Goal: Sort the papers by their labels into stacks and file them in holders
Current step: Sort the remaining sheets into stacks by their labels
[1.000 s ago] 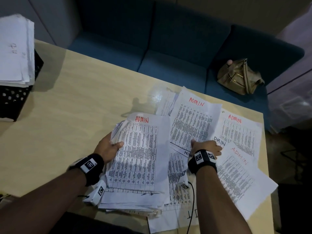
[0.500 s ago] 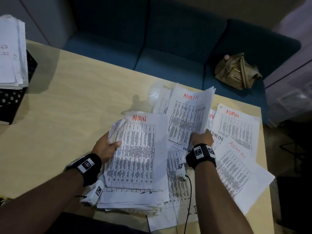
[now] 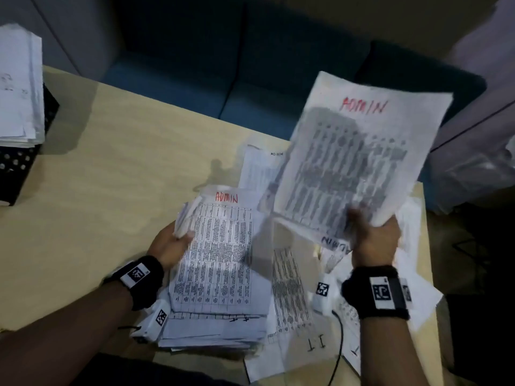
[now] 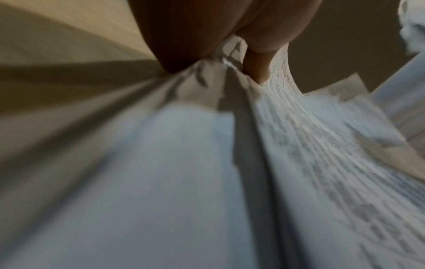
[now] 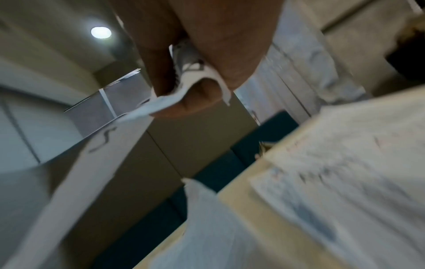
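ADMIN sheet (image 3: 359, 162) lifted, right hand (image 3: 374, 236) fingers pinching bottom edge; left hand (image 3: 170, 243) grips stack (image 3: 220, 263) edge.

Red "ADMIN" heads the raised sheet (image 3: 359, 160) and the stack's top sheet (image 3: 220, 254); "IT" marks a lower sheet (image 3: 315, 344).

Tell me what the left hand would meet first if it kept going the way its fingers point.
The left hand already grips the edge of the ADMIN-topped stack. Straight on it would only push further into that stack; beyond it lie loose sheets on the table. Depth is hard to judge.
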